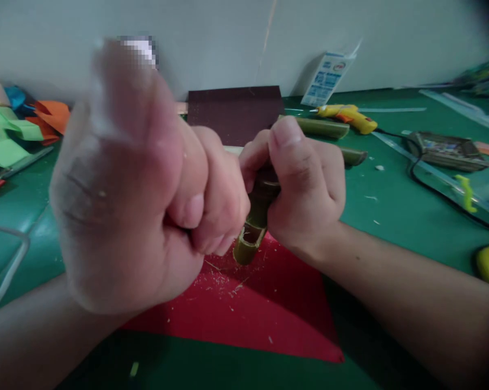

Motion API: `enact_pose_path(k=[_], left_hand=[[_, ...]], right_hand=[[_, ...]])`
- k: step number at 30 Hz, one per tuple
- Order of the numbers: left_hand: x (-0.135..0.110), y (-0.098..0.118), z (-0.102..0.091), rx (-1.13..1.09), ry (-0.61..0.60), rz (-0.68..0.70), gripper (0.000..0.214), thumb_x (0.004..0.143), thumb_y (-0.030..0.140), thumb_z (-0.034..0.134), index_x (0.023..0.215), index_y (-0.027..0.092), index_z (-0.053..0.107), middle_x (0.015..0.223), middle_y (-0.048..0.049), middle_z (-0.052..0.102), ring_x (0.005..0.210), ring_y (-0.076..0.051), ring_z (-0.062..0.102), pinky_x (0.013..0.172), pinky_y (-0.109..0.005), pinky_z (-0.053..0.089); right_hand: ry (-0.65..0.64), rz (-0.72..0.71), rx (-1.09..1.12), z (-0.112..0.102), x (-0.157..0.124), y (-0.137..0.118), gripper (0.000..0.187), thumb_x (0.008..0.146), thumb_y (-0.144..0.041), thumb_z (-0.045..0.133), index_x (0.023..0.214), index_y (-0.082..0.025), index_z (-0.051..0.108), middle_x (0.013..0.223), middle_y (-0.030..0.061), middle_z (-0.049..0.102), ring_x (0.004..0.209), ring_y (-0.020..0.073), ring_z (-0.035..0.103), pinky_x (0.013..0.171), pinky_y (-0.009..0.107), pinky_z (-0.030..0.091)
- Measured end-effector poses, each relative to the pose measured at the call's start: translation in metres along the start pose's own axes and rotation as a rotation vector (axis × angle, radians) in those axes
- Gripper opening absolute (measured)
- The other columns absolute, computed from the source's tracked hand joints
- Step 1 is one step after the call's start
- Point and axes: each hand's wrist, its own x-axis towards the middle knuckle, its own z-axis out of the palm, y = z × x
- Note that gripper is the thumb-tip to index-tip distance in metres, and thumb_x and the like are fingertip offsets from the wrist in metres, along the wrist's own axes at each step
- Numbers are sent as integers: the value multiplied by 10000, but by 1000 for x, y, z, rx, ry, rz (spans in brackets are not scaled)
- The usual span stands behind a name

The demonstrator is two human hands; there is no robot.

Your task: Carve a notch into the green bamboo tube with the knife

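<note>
A green bamboo tube (250, 249) with a notch cut in its lower end tilts over a red sheet (264, 319). My right hand (307, 184) is closed around its upper part, with the thumb on top. Close to the camera, my left hand (134, 189) is a fist, its thumb pointing up and its curled fingers beside the tube. Whatever that fist holds, if anything, is hidden. Pale shavings are scattered across the red sheet below.
Behind the hands stand a dark brown board (236, 111), bamboo pieces (323, 128) and a yellow glue gun (352, 116) with a black cord. A blue-white packet (328, 78) leans on the wall. Folded coloured paper (8, 132) lies left; a yellow ring-shaped handle (488, 265) is at right.
</note>
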Motion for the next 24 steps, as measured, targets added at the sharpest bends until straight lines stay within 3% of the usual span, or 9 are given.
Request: enact_pose_path(k=[5, 8, 12, 15, 20, 24], left_hand=[[-3, -6, 12, -94, -154, -87, 522, 991, 331, 464, 548, 183, 231, 405, 38, 278, 301, -94, 381, 317, -260, 257], [-2, -10, 17, -62, -141, -120, 539, 1016, 286, 391, 538, 168, 172, 398, 31, 206, 274, -82, 313, 307, -268, 232], [-3, -13, 19, -108, -4, -170, 559, 1007, 362, 401, 507, 174, 236, 383, 30, 234, 266, -82, 308, 310, -258, 221], [-5, -15, 18, -76, 19, -157, 557, 1004, 381, 383, 483, 190, 331, 354, 28, 287, 252, -80, 294, 290, -249, 195], [-6, -20, 13, 13, -69, -65, 533, 1009, 297, 351, 487, 192, 373, 363, 28, 314, 278, -64, 315, 303, -223, 257], [-1, -17, 7, 26, -222, -5, 527, 1007, 318, 382, 496, 191, 348, 388, 35, 350, 292, -65, 350, 321, -218, 315]], right_hand=[[-22, -81, 64, 4, 1, 3, 479, 1000, -336, 416, 549, -235, 545, 527, -8, 514, 473, 124, 448, 465, 296, 389], [-39, -74, 71, 4, -1, 1, 471, 1003, -323, 413, 560, -244, 552, 525, -10, 530, 455, 127, 465, 466, 303, 392], [-48, -110, 84, 3, -2, -1, 466, 1006, -320, 430, 569, -233, 565, 533, -11, 549, 444, 112, 467, 456, 290, 391], [-62, -108, 111, 3, -1, -1, 482, 997, -380, 462, 542, -229, 519, 537, -9, 549, 470, 110, 493, 442, 273, 380], [-31, -108, 51, 3, 1, 2, 479, 985, -428, 466, 546, -242, 513, 543, -3, 525, 473, 124, 462, 459, 285, 384], [-27, -113, 55, 4, 1, 6, 464, 994, -384, 450, 567, -240, 564, 547, 0, 531, 470, 125, 445, 457, 298, 370]])
